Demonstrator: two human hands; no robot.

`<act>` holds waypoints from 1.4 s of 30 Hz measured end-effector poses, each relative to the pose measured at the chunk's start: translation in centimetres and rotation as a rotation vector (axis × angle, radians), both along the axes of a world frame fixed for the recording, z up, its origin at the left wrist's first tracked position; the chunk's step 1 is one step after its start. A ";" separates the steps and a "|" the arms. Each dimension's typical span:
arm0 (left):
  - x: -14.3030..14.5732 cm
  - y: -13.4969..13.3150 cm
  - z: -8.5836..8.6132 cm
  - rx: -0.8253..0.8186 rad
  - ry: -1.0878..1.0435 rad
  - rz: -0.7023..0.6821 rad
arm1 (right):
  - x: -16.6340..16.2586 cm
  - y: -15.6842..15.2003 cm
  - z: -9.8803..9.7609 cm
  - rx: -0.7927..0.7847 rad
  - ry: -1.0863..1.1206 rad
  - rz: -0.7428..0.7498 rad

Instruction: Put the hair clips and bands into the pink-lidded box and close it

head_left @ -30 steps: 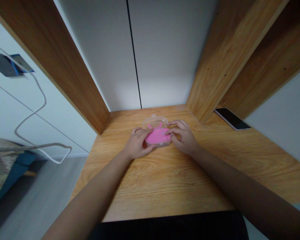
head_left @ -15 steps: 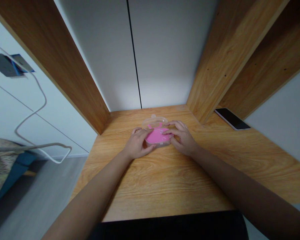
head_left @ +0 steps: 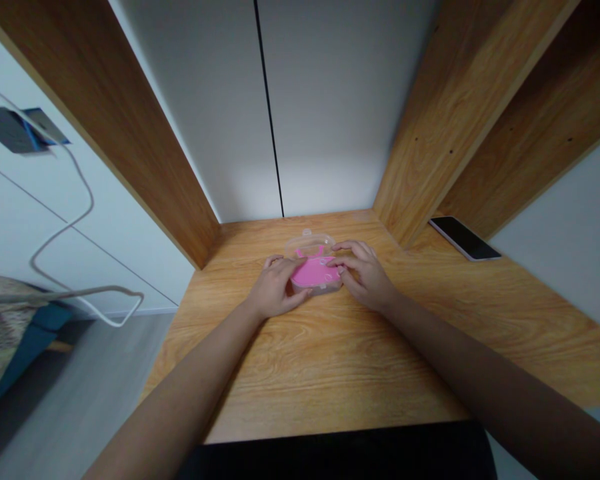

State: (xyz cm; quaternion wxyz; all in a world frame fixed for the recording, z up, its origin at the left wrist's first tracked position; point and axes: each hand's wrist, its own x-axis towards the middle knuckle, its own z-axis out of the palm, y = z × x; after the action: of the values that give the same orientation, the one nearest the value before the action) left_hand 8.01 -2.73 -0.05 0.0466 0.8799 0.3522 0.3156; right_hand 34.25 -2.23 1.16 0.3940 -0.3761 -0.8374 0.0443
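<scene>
A small clear plastic case (head_left: 321,291) rests on the wooden desk, its see-through lid (head_left: 307,243) tipped open toward the wall. In its opening lies a flat pink insert (head_left: 310,272) with small pale marks near its right end. My left hand (head_left: 274,287) is closed round the case's left side, thumb along the near edge and fingers over the insert. At the right end, my right hand (head_left: 363,273) pinches the insert's edge between thumb and index finger, other fingers spread toward the lid. What lies under the insert is hidden.
A phone (head_left: 466,238) lies at the right on the wooden desk (head_left: 320,367). Wooden uprights stand left and right of a white back panel (head_left: 330,120). A white cable (head_left: 87,187) hangs from a wall socket (head_left: 17,130) on the left.
My right thumb has moved up from the case's side to the insert's right edge, meeting the index finger. My left hand and the case have stayed in place.
</scene>
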 end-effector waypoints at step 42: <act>-0.1 -0.1 0.0 -0.008 0.007 0.009 | 0.0 0.7 -0.7 -0.057 0.026 0.031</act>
State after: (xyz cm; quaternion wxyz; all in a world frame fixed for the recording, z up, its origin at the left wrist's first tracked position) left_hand 7.95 -2.80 -0.01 0.0472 0.8792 0.3577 0.3112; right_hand 34.27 -1.58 0.48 0.3934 -0.3737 -0.8362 0.0793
